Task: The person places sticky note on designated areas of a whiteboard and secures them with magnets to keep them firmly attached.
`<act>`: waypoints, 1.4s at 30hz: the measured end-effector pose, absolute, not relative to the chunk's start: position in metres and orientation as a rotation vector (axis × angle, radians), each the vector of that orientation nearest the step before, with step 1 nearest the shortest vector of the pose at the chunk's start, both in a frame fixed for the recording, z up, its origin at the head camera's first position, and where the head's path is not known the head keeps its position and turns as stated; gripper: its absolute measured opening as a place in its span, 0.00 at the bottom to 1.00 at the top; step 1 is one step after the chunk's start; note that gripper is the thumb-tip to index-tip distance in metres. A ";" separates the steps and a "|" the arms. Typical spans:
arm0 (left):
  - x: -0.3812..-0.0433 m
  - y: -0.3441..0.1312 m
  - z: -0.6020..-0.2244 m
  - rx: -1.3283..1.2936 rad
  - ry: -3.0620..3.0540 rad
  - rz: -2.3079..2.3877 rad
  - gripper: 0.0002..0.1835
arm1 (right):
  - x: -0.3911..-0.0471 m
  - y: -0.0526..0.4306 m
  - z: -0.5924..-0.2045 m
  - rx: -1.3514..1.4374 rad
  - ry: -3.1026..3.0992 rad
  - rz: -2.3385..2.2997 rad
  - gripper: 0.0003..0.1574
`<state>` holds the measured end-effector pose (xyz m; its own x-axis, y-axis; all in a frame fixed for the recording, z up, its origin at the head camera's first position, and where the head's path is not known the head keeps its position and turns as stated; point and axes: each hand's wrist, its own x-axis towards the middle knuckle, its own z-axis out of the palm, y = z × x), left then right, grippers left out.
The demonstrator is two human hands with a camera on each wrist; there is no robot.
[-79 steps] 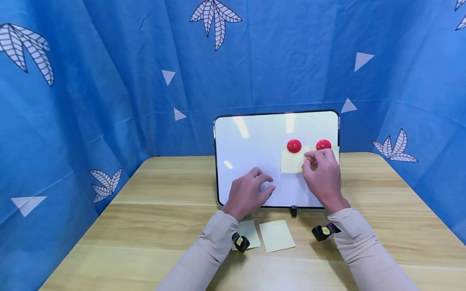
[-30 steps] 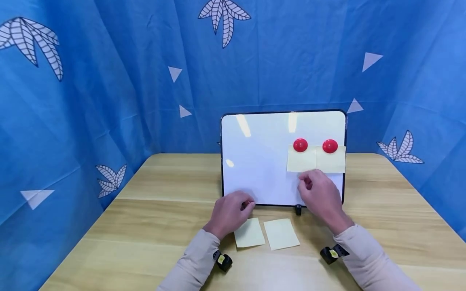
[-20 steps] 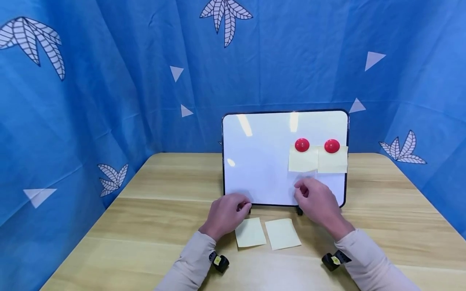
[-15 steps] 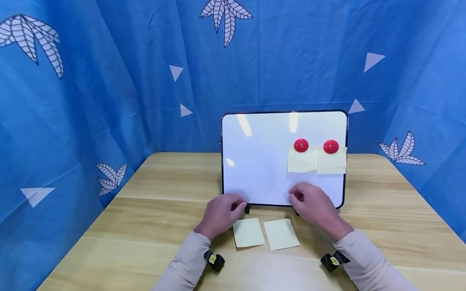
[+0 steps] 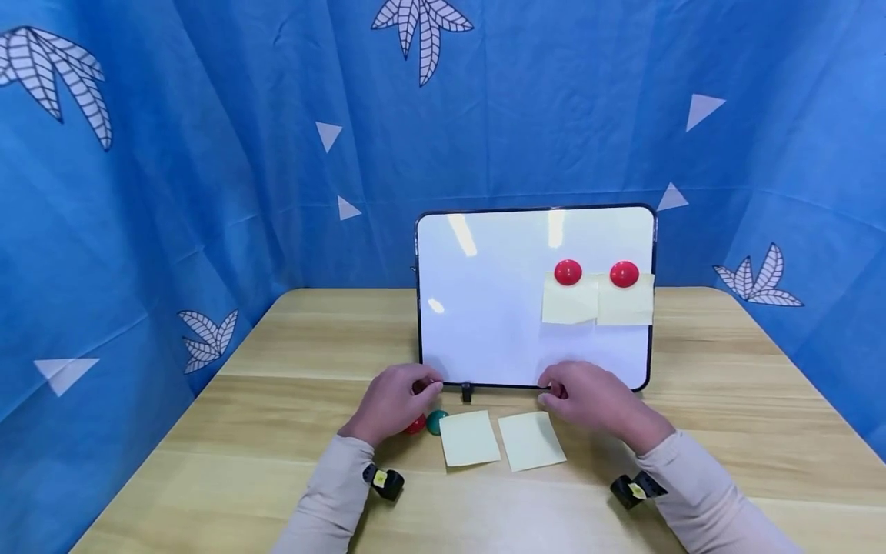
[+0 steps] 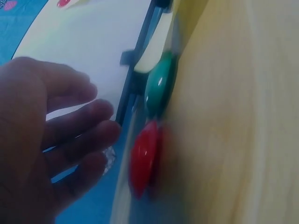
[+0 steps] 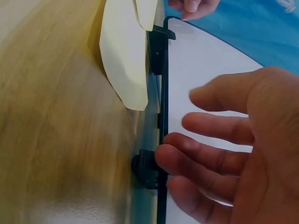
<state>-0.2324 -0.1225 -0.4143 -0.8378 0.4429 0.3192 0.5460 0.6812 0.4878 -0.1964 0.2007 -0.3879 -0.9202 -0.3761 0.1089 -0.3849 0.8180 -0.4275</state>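
Observation:
My left hand (image 5: 394,400) hovers at the whiteboard's lower left corner, fingers loosely bent and holding nothing. Just beside it on the table lie a red round magnet (image 5: 415,425), partly covered in the head view, and a green round magnet (image 5: 436,422). My right hand (image 5: 595,404) is in front of the board's lower edge, also holding nothing; in the right wrist view its fingertips (image 7: 166,156) are near a black stand foot (image 7: 147,168). Two pale yellow sticky notes (image 5: 470,440) (image 5: 531,442) lie between the hands.
The whiteboard (image 5: 484,308) stands upright on black feet. Two more yellow notes (image 5: 570,304) (image 5: 625,305) hang side by side at its right, each under a red magnet (image 5: 567,272) (image 5: 624,274). A blue curtain (image 5: 554,115) encloses the wooden table (image 5: 291,446).
My right hand has come away from the right-hand note and its magnet and moved down the board. My left hand has moved down and left, uncovering the green and red magnets.

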 end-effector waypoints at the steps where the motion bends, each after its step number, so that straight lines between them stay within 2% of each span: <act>1: -0.233 -0.124 -0.414 -0.809 -2.736 -0.883 0.06 | -0.196 0.201 -0.387 0.642 -2.986 0.699 0.11; 7: -0.232 -0.128 -0.414 -0.820 -2.868 -0.924 0.05 | -0.191 0.201 -0.386 0.728 -3.013 0.654 0.16; 12: -0.231 -0.137 -0.419 -0.834 -2.939 -0.961 0.07 | -0.190 0.201 -0.389 0.831 -2.975 0.580 0.07; 15: -0.232 -0.141 -0.420 -0.844 -2.966 -1.017 0.09 | -0.189 0.200 -0.391 0.870 -2.959 0.563 0.12; 21: -0.231 -0.143 -0.418 -0.887 -3.006 -1.098 0.16 | -0.188 0.196 -0.391 0.783 -3.026 0.552 0.07; 25: -0.230 -0.143 -0.418 -0.904 -3.026 -1.063 0.19 | -0.187 0.194 -0.392 0.737 -3.065 0.557 0.12; 29: -0.230 -0.143 -0.419 -0.919 -3.040 -1.008 0.21 | -0.186 0.193 -0.393 0.734 -3.072 0.544 0.10; 42: -0.226 -0.142 -0.416 -0.943 -3.054 -0.861 0.19 | -0.186 0.192 -0.395 0.749 -3.069 0.490 0.06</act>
<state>-0.2262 -0.1420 -0.4156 -0.8248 0.5654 -0.0075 0.4781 0.7044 0.5246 -0.1864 0.1917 -0.3946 -0.8889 -0.4578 0.0187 -0.4409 0.8435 -0.3068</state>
